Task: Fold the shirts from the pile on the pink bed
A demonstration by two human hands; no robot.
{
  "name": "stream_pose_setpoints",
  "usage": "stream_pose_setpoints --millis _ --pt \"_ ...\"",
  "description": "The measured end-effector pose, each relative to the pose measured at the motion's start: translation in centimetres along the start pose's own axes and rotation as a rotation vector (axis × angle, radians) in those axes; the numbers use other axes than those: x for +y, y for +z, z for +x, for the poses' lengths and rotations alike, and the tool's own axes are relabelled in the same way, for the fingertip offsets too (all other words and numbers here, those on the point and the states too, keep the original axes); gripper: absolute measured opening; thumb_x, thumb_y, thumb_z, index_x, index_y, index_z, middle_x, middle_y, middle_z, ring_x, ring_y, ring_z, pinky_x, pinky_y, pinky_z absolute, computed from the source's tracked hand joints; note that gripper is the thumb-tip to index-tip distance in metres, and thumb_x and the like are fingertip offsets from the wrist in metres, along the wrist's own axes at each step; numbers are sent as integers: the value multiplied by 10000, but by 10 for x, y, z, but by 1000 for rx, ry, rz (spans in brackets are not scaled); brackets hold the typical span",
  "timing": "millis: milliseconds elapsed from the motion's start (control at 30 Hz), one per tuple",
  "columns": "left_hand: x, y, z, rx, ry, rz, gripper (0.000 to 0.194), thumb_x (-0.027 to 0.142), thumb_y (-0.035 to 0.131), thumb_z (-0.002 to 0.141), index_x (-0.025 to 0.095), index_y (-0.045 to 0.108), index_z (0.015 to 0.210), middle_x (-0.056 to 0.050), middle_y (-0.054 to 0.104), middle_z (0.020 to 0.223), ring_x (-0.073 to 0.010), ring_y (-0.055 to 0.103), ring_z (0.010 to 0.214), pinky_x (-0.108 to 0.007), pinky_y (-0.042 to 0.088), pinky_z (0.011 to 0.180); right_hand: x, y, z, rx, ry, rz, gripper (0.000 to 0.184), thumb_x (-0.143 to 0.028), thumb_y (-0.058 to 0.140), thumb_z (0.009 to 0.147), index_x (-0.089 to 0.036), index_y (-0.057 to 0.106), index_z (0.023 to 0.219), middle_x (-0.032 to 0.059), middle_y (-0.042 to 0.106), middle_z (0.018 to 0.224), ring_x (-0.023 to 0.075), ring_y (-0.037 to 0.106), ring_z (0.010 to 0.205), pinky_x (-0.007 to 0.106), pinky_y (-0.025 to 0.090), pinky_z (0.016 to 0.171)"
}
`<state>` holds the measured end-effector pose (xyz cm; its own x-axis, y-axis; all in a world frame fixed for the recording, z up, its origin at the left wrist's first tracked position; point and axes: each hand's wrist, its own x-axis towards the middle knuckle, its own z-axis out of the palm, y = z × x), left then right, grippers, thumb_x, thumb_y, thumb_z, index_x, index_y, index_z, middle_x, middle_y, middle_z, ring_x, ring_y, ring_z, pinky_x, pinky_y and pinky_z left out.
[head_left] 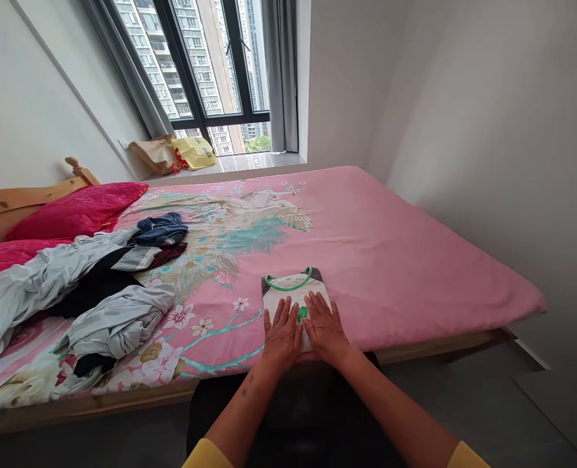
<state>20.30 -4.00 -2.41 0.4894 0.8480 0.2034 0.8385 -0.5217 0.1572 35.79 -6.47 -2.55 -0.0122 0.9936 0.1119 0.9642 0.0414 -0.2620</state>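
Observation:
A folded T-shirt (293, 292) lies near the front edge of the bed, white with a green collar, dark shoulders and a green print on its chest. My left hand (282, 335) rests flat on the left half of the shirt, fingers stretched toward the collar. Beside it, my right hand (324, 328) presses flat on the right half, its fingers also extended. Both hands are open and hold nothing. They cover much of the lower part of the shirt and some of the green print.
The bed (390, 260) has a pink sheet with a peacock and flower pattern. At left lies a heap of loose clothes (122, 312), in front of red pillows (78, 211). A yellow bag (195, 153) and a brown paper bag (154, 155) sit on the windowsill. Walls border the bed.

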Motion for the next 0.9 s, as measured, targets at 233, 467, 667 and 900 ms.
stream_pose_setpoints --millis 233,467,667,900 --pt "-36 14 -48 -119 -165 26 643 471 382 875 165 280 1431 -89 264 1493 -260 222 1382 -543 105 1117 43 17 -34 -136 111 -9 621 -447 253 917 -128 231 1449 71 190 1513 205 131 1399 486 37 1126" --pt "-29 -6 -24 2 -252 -70 498 289 251 936 185 314 1419 -87 278 1492 -212 216 1387 -503 199 1102 20 -6 -11 34 166 62 560 -359 192 935 -146 223 1453 58 188 1518 173 129 1399 444 83 1131" --pt "-20 1 19 -134 -305 -71 583 418 324 909 152 287 1426 -116 235 1503 -253 190 1392 -566 82 1106 15 11 38 -120 100 41 595 -447 233 929 -148 259 1442 70 198 1515 208 114 1401 480 16 1123" --pt "-36 6 33 -102 -397 -137 559 380 223 928 165 232 1443 -84 163 1530 -221 98 1413 -561 106 1104 32 15 52 -16 243 30 586 -396 213 934 -157 159 1466 30 107 1535 176 41 1406 490 -3 1118"
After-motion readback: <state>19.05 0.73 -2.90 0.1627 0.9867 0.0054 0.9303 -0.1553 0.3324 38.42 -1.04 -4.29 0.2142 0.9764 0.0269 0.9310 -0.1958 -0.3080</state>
